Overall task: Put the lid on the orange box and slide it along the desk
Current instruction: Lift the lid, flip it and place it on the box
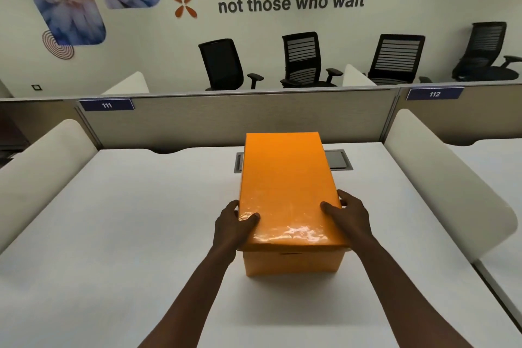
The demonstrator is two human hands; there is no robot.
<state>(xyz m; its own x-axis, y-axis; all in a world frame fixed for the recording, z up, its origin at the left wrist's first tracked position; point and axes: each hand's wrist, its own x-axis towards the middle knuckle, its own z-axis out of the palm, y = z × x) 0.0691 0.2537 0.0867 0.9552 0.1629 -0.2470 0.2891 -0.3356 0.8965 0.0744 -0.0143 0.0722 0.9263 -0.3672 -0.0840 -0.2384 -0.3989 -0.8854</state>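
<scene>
2 hands, left hand (233, 224) and right hand (350, 215), clamp the lid (285, 186) onto the orange box (292, 261). Thumbs press its top, fingers curled down the sides, probably seating it before sliding along the desk (113, 220).

An orange box (292, 261) stands on the white table (127, 220) with its lid (285, 186) on top, and the far end of the box covers part of a grey hatch (339, 159) set in the table. The left hand (233, 227) and the right hand (351, 216) grip the near end of the lid from both sides, thumbs lying on top. Behind the grey partition (226, 118) stand four black chairs (303, 59) before a wall with printed words.
</scene>
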